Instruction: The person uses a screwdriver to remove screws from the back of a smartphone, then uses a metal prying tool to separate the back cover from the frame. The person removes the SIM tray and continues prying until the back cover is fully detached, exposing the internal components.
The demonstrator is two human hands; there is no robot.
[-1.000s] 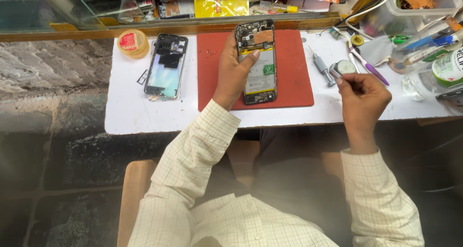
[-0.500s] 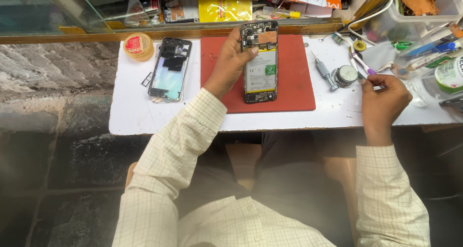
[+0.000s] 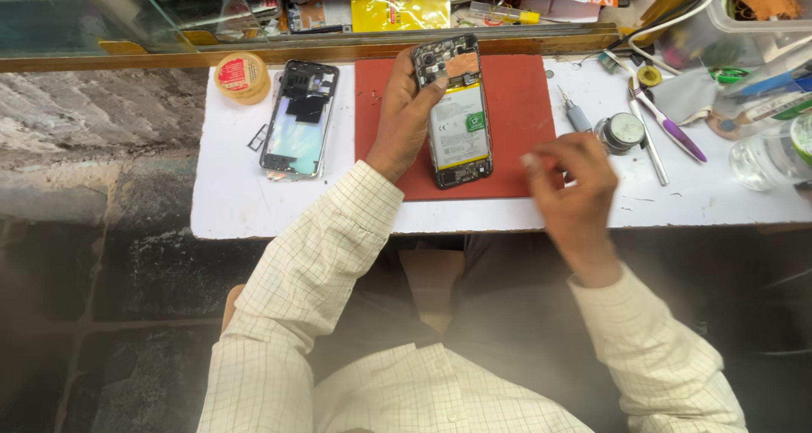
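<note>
One opened phone (image 3: 455, 112), left hand (image 3: 404, 116) gripping, right hand (image 3: 571, 183) seemingly empty

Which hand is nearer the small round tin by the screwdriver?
Right. The right hand hovers just below-left of the round tin; the left hand rests on the opened phone, farther left.

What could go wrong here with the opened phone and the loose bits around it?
1. The left hand steadies the opened phone only along one edge; a push from the other side could slide it across the red mat.
2. The right hand is blurred in motion near the screwdriver and small round tin; a careless sweep might knock them.
3. The water glass stands close to the tools; a spill could reach the bare electronics.
</note>
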